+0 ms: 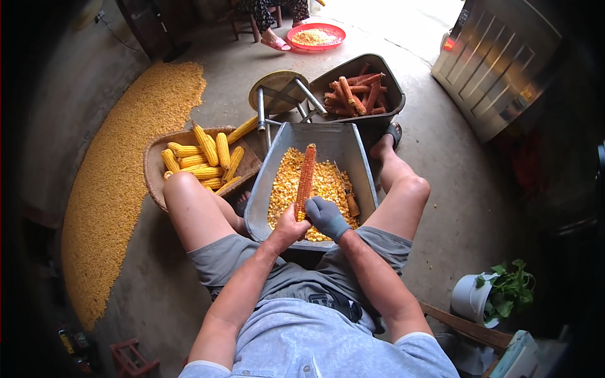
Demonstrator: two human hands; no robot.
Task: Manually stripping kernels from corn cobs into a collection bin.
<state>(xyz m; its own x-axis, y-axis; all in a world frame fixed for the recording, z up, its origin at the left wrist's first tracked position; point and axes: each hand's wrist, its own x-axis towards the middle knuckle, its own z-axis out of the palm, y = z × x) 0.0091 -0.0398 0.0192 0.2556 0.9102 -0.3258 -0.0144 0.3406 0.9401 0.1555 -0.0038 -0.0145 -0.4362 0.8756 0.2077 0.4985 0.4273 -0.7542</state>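
Observation:
My bare left hand (pixel 290 227) is wrapped round the lower end of a corn cob (pixel 306 176), which stands upright, tilted slightly. Most of the cob is stripped to reddish core, with yellow kernels left near my fingers. My right hand (pixel 326 218), in a grey glove, is closed against the cob's lower right side. Both hands are over a grey metal tub (pixel 257 208) between my knees, holding loose yellow kernels (pixel 287 183). A tool with a wooden handle (pixel 351 204) lies on the kernels at the tub's right side.
A woven basket (pixel 154 170) of unshelled yellow corn (pixel 205 146) sits left of the tub. Beyond are a tipped stool (pixel 277 88) and a dark bin (pixel 394 88) of stripped cobs (pixel 356 94). Kernels (pixel 120 170) cover the left floor. Another person (pixel 268 25) sits near a red basin (pixel 337 43).

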